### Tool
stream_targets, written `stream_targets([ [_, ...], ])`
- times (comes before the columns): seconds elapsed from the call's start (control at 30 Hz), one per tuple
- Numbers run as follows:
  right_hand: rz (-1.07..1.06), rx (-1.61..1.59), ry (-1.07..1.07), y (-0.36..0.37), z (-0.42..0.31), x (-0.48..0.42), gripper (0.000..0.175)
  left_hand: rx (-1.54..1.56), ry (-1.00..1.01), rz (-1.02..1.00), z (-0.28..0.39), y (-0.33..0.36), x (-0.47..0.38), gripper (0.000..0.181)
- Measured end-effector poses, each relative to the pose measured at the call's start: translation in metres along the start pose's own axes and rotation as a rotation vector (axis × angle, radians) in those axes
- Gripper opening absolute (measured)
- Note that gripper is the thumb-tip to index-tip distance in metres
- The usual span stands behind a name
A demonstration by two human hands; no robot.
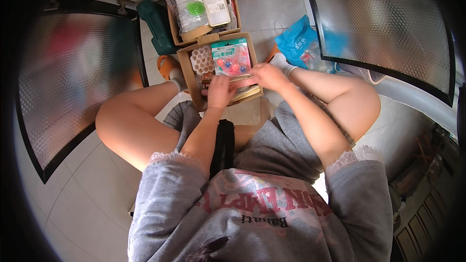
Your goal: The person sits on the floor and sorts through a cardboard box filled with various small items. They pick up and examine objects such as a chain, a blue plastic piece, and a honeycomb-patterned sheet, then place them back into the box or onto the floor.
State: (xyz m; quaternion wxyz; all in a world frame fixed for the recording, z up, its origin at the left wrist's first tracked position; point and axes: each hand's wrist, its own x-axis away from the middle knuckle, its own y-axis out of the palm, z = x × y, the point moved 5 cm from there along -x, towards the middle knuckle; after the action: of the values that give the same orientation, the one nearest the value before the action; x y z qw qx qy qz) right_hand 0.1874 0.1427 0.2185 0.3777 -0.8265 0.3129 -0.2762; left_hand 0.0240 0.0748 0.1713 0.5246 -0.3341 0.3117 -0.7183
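Between my feet stands an open cardboard box (187,76) packed with small goods. My right hand (270,76) grips the right end of a narrow pink item (243,83) in the near half of this box. Over the left end of that item reaches my left hand (219,91); its fingertips are partly hidden, so its hold cannot be made out. Just beyond my hands lies a teal-topped clear packet (231,58) with red and blue pieces inside. A whitish honeycomb-patterned item (202,60) sits to its left. Pale yellow flat items (247,94) line the near right side.
A second cardboard box (236,3) behind holds plastic bags and a white case (216,6). Left of it is a dark green case (157,27). A blue plastic bag (300,40) lies right. Textured glass doors stand open at left (83,76) and right (386,25).
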Motion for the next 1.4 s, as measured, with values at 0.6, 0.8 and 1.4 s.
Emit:
stream_targets([
  [0.6,-0.167,0.209,0.198,0.093,0.017,0.004,0.017,0.361,-0.658,-0.186,-0.032,0.014,0.023,0.016],
  [0.8,-0.092,0.1,0.239,0.064,-0.003,-0.002,0.021,0.256,-0.545,0.147,0.019,0.056,0.032,0.046],
  [1.4,0.059,-0.494,0.47,0.057,0.053,-0.028,0.023,0.422,-0.292,-0.182,-0.004,-0.017,0.008,0.035],
])
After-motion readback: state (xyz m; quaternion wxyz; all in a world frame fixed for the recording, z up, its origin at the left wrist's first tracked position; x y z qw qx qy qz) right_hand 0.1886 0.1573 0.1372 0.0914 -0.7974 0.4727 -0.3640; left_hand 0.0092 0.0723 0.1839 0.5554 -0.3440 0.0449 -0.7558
